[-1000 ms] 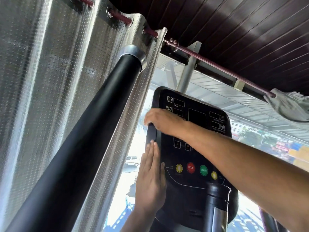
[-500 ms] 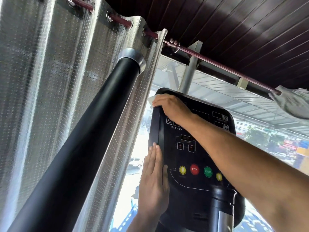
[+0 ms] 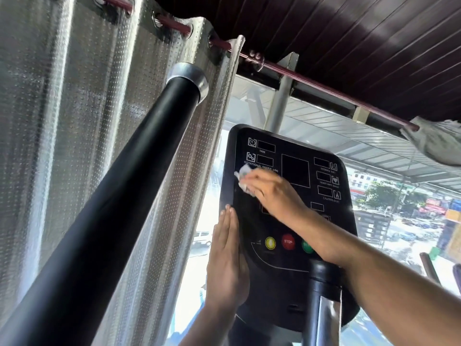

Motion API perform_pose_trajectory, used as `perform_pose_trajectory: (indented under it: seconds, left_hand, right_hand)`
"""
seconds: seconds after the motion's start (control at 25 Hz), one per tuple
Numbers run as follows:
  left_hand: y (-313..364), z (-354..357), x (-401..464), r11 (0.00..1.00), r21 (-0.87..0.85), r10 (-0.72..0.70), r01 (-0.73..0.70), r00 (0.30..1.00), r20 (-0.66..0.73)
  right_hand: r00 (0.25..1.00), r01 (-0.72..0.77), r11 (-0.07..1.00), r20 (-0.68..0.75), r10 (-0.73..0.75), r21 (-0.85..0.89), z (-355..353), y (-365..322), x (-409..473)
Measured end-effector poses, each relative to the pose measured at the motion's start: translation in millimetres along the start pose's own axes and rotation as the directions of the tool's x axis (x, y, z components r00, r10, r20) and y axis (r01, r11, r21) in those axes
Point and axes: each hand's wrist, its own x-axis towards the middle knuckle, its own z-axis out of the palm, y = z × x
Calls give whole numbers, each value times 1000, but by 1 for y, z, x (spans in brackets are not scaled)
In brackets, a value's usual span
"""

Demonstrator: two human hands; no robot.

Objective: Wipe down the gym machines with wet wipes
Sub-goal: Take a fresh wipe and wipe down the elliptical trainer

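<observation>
The machine's black console (image 3: pixel 296 168) stands in the middle of the head view, with small display windows at the top and yellow, red and green buttons lower down. My right hand (image 3: pixel 272 193) presses a crumpled white wet wipe (image 3: pixel 243 177) against the console's left side, just below the rotational speed label. My left hand (image 3: pixel 227 260) lies flat with straight fingers along the console's left edge. My right forearm crosses the console and hides part of the green button.
A thick black handlebar (image 3: pixel 119 208) with a chrome cap rises diagonally at the left. A silver curtain (image 3: pixel 74 121) hangs behind it from a dark red rod (image 3: pixel 311 82). A second black and chrome post (image 3: pixel 324 295) stands in front of the console's lower part. A grey cloth (image 3: pixel 434 143) drapes at the right.
My right hand has come down with the wipe from the console's top left corner to its middle left. My left hand has stayed flat on the left edge.
</observation>
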Motion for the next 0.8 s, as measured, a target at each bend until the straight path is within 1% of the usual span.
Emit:
perform_pose_trajectory:
  seconds: [0.04, 0.08, 0.12, 0.16, 0.2, 0.28, 0.32, 0.36, 0.44, 0.48, 0.52, 0.56, 0.64, 0.68, 0.72, 0.76, 0.8]
  left_hand:
    - [-1, 0, 1, 1000, 1, -4, 4, 1000, 6]
    - [-1, 0, 2, 1000, 2, -12, 12, 1000, 15]
    - [-1, 0, 2, 1000, 1, -21, 21, 999, 24]
    - [-1, -1, 1, 1000, -3, -24, 24, 999, 29]
    - [0, -1, 1, 1000, -11, -20, 20, 999, 30]
    - [0, -2, 0, 1000, -19, -10, 11, 1000, 26]
    - [-2, -2, 1, 1000, -17, -4, 5, 1000, 26]
    - [-3, -1, 1, 1000, -10, 3, -3, 1000, 28]
    - [-2, -2, 0, 1000, 8, 4, -4, 1000, 26]
    - [-3, -1, 2, 1000, 17, 4, -5, 1000, 29]
    - [-4, 0, 2, 1000, 24, 3, -4, 999, 33]
    - [-5, 1, 3, 1000, 27, -3, 2, 999, 33]
    - [-7, 1, 3, 1000, 27, -7, 6, 999, 38]
    - [-8, 2, 3, 999, 35, -1, -1, 999, 45]
    - [-8, 1, 2, 999, 44, 2, -4, 998, 56]
    - [-8, 0, 1, 999, 54, -6, 3, 998, 66]
    - [-8, 0, 1, 998, 65, -15, 10, 997, 71]
  right_hand:
    - [998, -44, 999, -43, 43, -23, -2, 2, 14]
    - [990, -109, 994, -85, 109, -2, -4, -1, 26]
    - [980, -174, 983, -91, 179, 61, -5, -5, 32]
    - [974, -214, 969, -55, 222, 122, -7, -9, 30]
    - [974, -222, 963, -5, 225, 155, -7, -13, 22]
    - [977, -212, 967, 71, 203, 141, -5, -22, -9]
    - [972, -234, 965, 59, 228, 116, -4, -18, -26]
    - [955, -297, 951, 13, 297, 82, -6, -10, -37]
    - [879, -464, 885, -113, 464, 22, -7, 10, -33]
    - [844, -513, 858, -170, 509, 25, -5, 18, -22]
    - [827, -524, 851, -214, 520, 43, -3, 18, -9]
    - [839, -485, 872, -244, 486, 69, 2, 9, 2]
    - [912, -325, 944, -248, 327, 50, 20, -18, 7]
    - [937, -249, 968, -244, 250, 35, 26, -31, -4]
    - [945, -211, 977, -254, 205, 2, 28, -38, -23]
    - [938, -228, 973, -274, 211, -32, 28, -35, -44]
    - [915, -296, 953, -306, 264, -63, 25, -27, -62]
